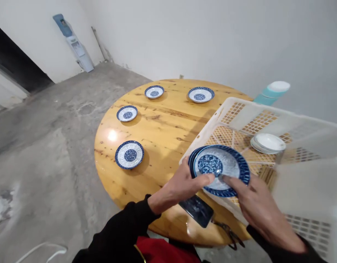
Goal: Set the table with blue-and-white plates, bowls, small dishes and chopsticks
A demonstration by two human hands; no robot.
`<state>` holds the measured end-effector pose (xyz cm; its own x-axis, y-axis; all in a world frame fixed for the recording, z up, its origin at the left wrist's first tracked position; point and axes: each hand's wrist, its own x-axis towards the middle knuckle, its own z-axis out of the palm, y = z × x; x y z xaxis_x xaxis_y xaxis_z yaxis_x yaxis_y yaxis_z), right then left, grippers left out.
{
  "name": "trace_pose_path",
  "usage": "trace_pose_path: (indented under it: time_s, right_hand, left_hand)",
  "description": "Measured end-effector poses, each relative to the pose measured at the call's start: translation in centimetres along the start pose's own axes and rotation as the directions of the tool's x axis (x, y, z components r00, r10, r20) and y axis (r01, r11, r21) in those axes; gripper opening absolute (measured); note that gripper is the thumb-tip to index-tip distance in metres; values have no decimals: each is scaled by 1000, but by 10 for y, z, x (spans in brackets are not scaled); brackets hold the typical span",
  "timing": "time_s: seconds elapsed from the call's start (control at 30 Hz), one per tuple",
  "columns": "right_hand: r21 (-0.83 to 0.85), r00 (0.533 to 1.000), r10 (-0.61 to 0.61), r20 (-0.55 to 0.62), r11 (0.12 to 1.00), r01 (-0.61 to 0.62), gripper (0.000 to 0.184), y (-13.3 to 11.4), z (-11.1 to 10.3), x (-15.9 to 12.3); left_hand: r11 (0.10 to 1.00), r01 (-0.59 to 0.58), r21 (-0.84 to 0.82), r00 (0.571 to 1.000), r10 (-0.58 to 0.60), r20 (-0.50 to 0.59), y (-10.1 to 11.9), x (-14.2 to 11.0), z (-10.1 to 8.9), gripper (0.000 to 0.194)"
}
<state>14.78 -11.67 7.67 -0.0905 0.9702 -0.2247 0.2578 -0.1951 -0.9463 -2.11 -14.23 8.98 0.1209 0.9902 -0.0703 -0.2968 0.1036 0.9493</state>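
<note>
A stack of blue-and-white plates (231, 160) is held between my two hands, over the near left edge of the white plastic basket (302, 122). My left hand (189, 179) grips the stack's left side, thumb on the top plate. From the right, my right hand (258, 202) clasps the rim, its thumb also on the top plate; its other fingers are hidden beneath. Matching single plates lie apart on the round wooden table: a near-left plate (129, 155), a left plate (127, 114), a far plate (154, 92) and a far-right plate (201, 94).
Inside the basket are small white dishes (268, 143) and a bundle of thin sticks (267, 177). A phone (198, 210) and scissors (229, 233) lie near the front edge of the table (163, 135). A teal cylinder (272, 93) stands behind the basket. A water dispenser (78, 49) is against the wall.
</note>
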Motion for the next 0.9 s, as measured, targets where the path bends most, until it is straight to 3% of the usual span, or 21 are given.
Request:
trace_pose_path:
  time_s: [0.1, 0.2, 0.3, 0.47, 0.67, 0.77, 0.9]
  right_hand:
    - [14, 999, -8, 39, 1000, 8, 34, 26, 42, -41]
    - [59, 999, 32, 44, 998, -34, 36, 38, 87, -87]
    - [85, 999, 36, 30, 996, -39, 35, 35, 127, -132]
    - [104, 999, 22, -31, 994, -19, 38, 27, 186, -186]
    - [115, 998, 58, -25, 992, -54, 38, 39, 246, -217]
    - [78, 997, 62, -47, 995, -58, 39, 46, 260, -221]
    - [60, 996, 58, -61, 997, -54, 37, 49, 268, -213]
  left_hand:
    - [1000, -6, -4, 1000, 6, 26, -3, -56, -29, 61]
    - [990, 109, 91, 991, -101, -84, -6, -113, -61, 51]
    - [978, 151, 145, 980, -129, -154, -8, -165, -91, 54]
    - [982, 131, 137, 979, -107, -171, -7, -232, -133, 54]
    - [954, 294, 53, 939, -278, -204, -6, -283, -176, 50]
    - [950, 313, 8, 933, -306, -188, -9, -293, -189, 55]
    - [936, 352, -30, 917, -351, -189, -11, -288, -199, 60]
